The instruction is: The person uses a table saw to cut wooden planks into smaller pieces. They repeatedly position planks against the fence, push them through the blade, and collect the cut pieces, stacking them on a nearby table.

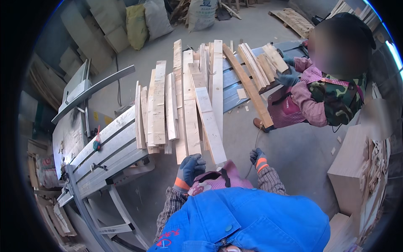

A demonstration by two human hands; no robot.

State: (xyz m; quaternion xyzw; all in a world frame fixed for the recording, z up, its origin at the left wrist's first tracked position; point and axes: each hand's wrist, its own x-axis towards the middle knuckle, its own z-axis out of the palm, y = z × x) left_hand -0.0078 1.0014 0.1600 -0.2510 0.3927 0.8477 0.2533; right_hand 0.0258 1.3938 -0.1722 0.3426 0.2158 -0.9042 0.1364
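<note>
My left hand (191,169), in a grey glove with an orange cuff, is close to my body by the near ends of the boards. Its fingers are curled; whatever they may hold is hidden. Farther right, my right hand (257,158) is closed around a thin brown cord (254,145), which curves up toward the co-worker's shoe and down beside my apron (233,176). Several wooden strips (159,103) lie side by side across the metal table. A pale board (208,119) slants over them, its near end just right of my left hand.
A co-worker's gloved hands (288,77) hold a short board (275,57) at the table's far right. A long brown strip (247,86) juts off the table. At left stands a sliding table saw (90,172) with a tape measure (97,145). Plywood (350,168) stands at right.
</note>
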